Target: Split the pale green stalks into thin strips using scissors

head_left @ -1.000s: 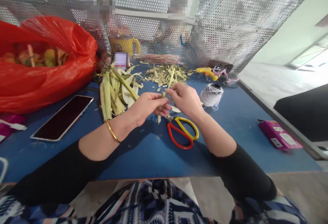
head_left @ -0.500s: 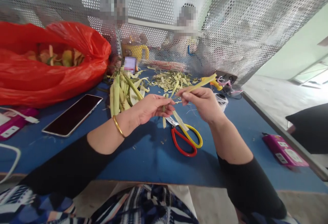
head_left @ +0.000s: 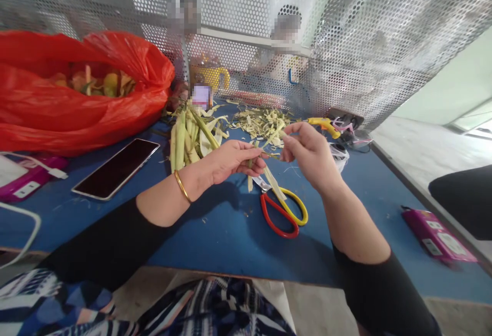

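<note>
My left hand [head_left: 235,163], with a gold bangle at the wrist, pinches a thin pale-green plant strip [head_left: 272,155] that looks like husk. The strip's other end runs to my right hand [head_left: 309,155], whose thumb and fingers are closed on it. A short end of strip hangs below my left fingers. Under the hands lie scissors [head_left: 280,229] with one red and one yellow handle, a pale strip [head_left: 273,181] across their pivot. Behind my left wrist is a bundle of yellow-green husks [head_left: 180,141]. A heap of shredded strips [head_left: 261,122] lies beyond my hands.
On the left are a red plastic bag [head_left: 126,121] of plant matter, a phone [head_left: 117,169] and a purple power strip [head_left: 33,177]. A yellow glue gun [head_left: 325,126] lies at the back right, and a purple box [head_left: 438,236] at right. Perforated metal mesh [head_left: 238,3] rises behind, with people beyond it.
The wide yellowish strip that stuck out above my right hand no longer shows there. My right hand has drawn slightly away from the left, with a thin strip between them.
</note>
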Action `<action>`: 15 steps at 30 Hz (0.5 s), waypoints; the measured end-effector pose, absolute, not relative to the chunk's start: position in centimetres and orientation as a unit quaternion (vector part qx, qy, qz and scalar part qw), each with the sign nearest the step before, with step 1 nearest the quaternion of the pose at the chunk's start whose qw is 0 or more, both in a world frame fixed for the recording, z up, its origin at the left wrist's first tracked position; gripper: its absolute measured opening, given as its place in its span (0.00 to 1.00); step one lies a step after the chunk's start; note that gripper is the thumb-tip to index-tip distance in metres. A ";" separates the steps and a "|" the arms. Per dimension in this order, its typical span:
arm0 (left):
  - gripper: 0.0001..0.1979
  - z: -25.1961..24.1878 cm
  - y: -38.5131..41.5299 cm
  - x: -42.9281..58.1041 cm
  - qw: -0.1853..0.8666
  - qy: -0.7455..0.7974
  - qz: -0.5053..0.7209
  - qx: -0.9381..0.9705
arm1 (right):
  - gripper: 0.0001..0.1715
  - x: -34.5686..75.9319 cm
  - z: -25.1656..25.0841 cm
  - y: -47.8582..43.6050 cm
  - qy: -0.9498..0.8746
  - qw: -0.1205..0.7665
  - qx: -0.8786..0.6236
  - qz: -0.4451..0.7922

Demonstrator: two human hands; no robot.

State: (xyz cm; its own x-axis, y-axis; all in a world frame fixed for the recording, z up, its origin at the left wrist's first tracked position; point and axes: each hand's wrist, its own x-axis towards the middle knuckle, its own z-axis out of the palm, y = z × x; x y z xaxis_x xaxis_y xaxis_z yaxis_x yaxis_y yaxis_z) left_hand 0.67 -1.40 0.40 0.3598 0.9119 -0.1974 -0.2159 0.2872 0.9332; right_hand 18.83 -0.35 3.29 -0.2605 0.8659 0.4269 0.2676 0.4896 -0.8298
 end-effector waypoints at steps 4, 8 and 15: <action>0.08 0.4 -1.6 0.8 0.680 0.405 0.400 0.463 | 0.10 18.6 2.9 -0.4 -0.758 0.404 -0.426 0.283; 0.07 0.5 -1.8 1.1 0.654 0.423 0.396 0.488 | 0.07 18.4 2.6 -0.3 -0.749 0.399 -0.456 0.268; 0.09 0.6 -2.2 1.8 0.623 0.452 0.388 0.507 | 0.08 18.1 1.8 -0.2 -0.727 0.408 -0.472 0.287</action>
State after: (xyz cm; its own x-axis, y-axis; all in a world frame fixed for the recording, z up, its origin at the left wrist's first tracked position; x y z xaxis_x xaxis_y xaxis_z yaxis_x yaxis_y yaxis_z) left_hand 1.82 -2.16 0.63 0.2906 0.9419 -0.1682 -0.0254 0.1833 0.9827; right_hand 18.05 -0.22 1.78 -0.2214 0.9204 0.3222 0.4517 0.3896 -0.8026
